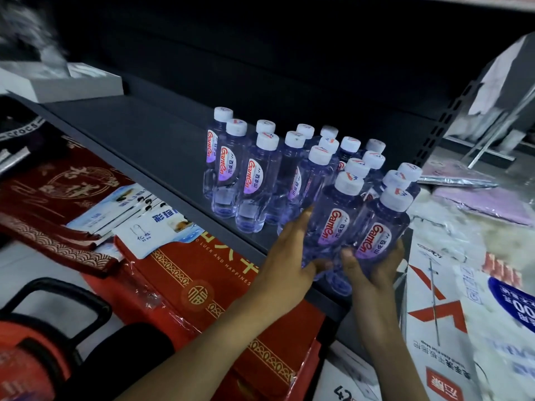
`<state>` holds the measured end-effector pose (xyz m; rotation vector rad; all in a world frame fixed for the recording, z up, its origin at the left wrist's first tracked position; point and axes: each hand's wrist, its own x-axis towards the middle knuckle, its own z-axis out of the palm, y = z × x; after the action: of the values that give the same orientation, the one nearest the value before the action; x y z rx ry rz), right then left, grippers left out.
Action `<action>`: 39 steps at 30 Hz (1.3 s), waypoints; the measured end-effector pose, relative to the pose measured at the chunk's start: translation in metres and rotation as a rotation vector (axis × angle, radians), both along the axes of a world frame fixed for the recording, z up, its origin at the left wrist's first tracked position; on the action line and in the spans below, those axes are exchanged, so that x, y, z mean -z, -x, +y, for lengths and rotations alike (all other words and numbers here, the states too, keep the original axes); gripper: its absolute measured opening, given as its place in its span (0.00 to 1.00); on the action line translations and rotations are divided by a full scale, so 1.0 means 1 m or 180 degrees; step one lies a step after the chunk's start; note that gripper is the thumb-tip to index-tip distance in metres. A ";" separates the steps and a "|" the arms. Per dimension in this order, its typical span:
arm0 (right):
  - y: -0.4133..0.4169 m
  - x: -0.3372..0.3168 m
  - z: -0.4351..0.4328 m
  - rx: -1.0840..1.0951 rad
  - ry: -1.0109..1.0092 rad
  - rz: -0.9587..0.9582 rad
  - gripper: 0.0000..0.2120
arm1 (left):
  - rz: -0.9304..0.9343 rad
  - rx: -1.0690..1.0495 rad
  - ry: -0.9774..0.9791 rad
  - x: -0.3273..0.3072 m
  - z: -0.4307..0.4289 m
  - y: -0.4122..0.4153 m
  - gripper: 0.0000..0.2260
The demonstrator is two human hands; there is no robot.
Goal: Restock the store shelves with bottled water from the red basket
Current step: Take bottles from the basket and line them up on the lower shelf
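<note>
Several clear water bottles (254, 180) with white caps and red "Ganten" labels stand in rows on a dark grey shelf (139, 134). At the shelf's front edge my left hand (289, 256) grips one bottle (333, 227) by its lower body. Beside it, my right hand (373, 270) holds a second bottle (382, 227) from below. Both bottles tilt slightly and touch each other. The red basket (26, 351) with a black handle shows at the bottom left corner.
Red gift boxes (202, 290) lie under the shelf edge with leaflets (127, 215) on top. White printed packages (463, 314) fill the right side. A white box (58, 82) sits at the shelf's back left. Bare shelf lies left of the bottles.
</note>
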<state>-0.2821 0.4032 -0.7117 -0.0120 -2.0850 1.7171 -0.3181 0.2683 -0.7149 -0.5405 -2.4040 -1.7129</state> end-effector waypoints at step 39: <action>0.030 -0.004 0.001 0.0710 0.1178 -0.0368 0.29 | 0.0048 -0.0536 0.0444 0.004 -0.008 0.002 0.35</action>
<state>-0.3123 0.4043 -0.7074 -0.4472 -1.7339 1.9693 -0.3204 0.2599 -0.7193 -0.3544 -2.4922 -1.4775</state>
